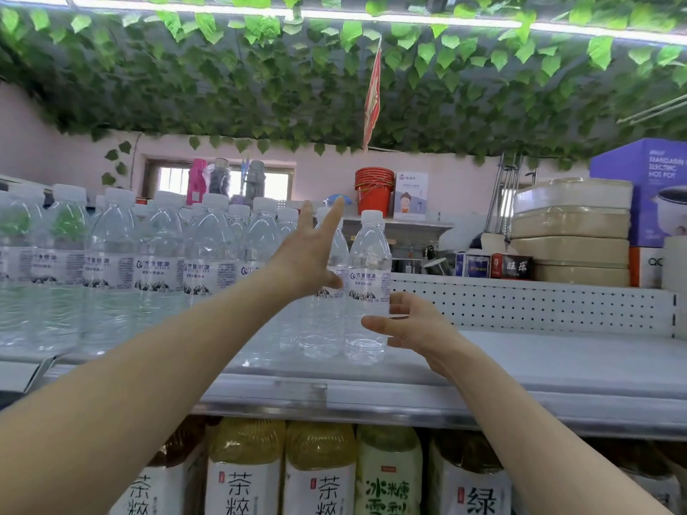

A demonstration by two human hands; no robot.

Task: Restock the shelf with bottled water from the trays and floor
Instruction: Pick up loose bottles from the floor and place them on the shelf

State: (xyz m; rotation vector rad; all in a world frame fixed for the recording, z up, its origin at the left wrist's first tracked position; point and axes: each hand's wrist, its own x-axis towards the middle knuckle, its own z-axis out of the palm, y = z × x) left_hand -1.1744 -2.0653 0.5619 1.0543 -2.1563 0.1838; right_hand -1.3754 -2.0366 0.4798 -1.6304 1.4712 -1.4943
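Several clear water bottles [160,269] with white caps and white labels stand in rows on the left half of the top shelf [520,362]. The rightmost bottle [370,269] stands upright at the end of the row. My left hand [308,250] reaches in with straight, spread fingers against the bottle just behind it. My right hand [405,321] sits beside the rightmost bottle's lower half, fingers relaxed and loosely cupped, thumb near the label; no firm grip shows.
A white perforated back panel [520,306] closes the shelf's right half. Behind it stand stacked beige lidded containers [572,232], a purple hot-pot box [647,187] and red buckets [373,191]. Large tea bottles [319,473] fill the shelf below. Fake ivy hangs overhead.
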